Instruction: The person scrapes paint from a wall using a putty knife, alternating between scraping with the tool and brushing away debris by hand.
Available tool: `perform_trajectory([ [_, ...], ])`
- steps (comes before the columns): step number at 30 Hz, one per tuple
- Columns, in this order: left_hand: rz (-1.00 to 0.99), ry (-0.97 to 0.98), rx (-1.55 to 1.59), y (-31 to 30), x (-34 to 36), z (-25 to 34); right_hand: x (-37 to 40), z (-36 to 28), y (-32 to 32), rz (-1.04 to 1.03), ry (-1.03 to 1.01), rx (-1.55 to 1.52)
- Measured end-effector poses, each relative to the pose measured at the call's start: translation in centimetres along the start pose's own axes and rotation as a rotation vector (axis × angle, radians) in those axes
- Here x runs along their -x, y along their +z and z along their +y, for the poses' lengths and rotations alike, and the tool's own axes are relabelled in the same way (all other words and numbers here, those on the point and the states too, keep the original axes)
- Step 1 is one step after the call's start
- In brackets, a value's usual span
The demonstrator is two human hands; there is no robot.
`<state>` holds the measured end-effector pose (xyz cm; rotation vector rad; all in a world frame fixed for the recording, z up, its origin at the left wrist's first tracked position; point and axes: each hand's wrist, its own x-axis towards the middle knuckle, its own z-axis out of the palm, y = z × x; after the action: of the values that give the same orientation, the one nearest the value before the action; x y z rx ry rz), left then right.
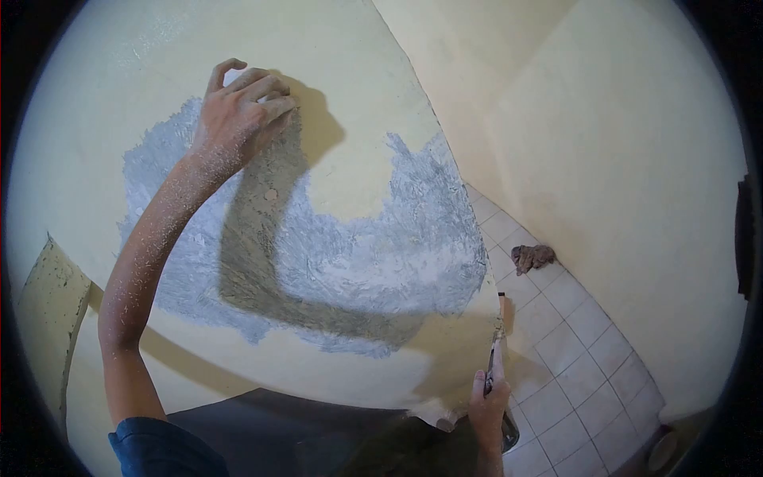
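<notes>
Wall, left hand half-curled at its grey patch, hold unclear, right hand clamped on tool

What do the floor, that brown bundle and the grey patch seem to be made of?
The floor looks like ceramic tile, pale and smooth, given its grid of joints. The brown bundle looks like soft cloth, from its folds. The grey patch may be plaster or cement, dull and rough with streaks.

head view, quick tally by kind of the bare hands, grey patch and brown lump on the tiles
Bare hands: 2 (left hand, right hand)
Grey patch: 1
Crumpled brown lump: 1
Total: 4
</notes>
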<state>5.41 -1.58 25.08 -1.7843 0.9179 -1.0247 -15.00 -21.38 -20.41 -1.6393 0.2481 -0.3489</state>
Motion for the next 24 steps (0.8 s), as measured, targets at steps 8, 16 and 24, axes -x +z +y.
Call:
perform_trajectory([
  [8, -0.067, -0.020, 0.025, -0.1, -0.5, 1.4, 0.9, 1.2, -0.7, 0.030, 0.040, 0.007],
  [16, -0.163, -0.070, -0.172, 0.1, -2.1, 0.7, 0.5, -3.9, -0.2, -0.098, 0.023, -0.025],
  [24, -0.238, -0.430, 0.244, -6.4, 4.7, 1.5, -2.4, -9.4, 6.4, -0.200, -0.244, -0.143],
])
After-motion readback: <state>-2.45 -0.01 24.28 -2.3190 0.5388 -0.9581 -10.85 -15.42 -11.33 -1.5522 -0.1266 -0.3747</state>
